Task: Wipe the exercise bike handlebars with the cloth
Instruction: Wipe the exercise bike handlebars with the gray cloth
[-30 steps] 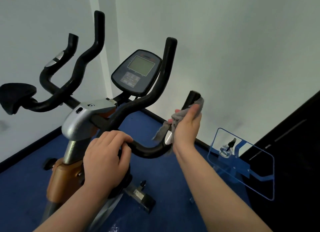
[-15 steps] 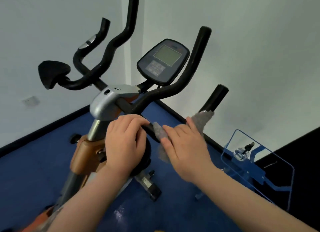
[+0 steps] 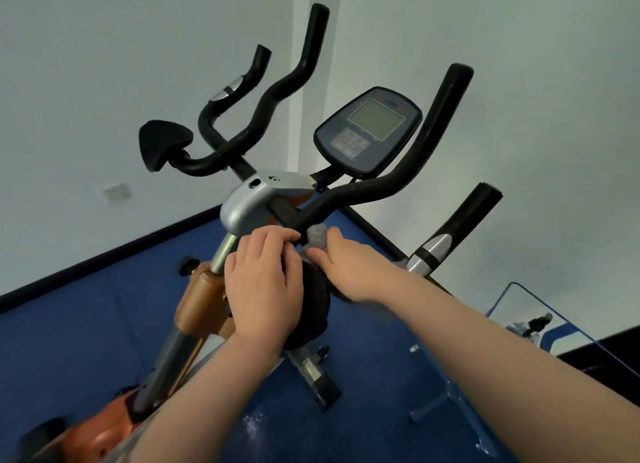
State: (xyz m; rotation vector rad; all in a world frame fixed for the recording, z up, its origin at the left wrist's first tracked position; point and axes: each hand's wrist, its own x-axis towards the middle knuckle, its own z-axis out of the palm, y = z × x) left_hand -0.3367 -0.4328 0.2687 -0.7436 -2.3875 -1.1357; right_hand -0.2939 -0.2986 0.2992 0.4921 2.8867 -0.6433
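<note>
Right hand (image 3: 349, 272) fingers clamp cloth (image 3: 317, 236) on handlebar (image 3: 367, 189), bar running up-right; left hand (image 3: 263, 282) grips bar beside it.

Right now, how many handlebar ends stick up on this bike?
4: short far-left end, tall left end, tall end right of the console, short end at far right. Hands cover part of the bar, so nothing more can be ruled out.

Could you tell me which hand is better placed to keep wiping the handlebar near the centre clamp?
The right hand: it presses the grey cloth against the handlebar, while the left hand only steadies the bar.
</note>
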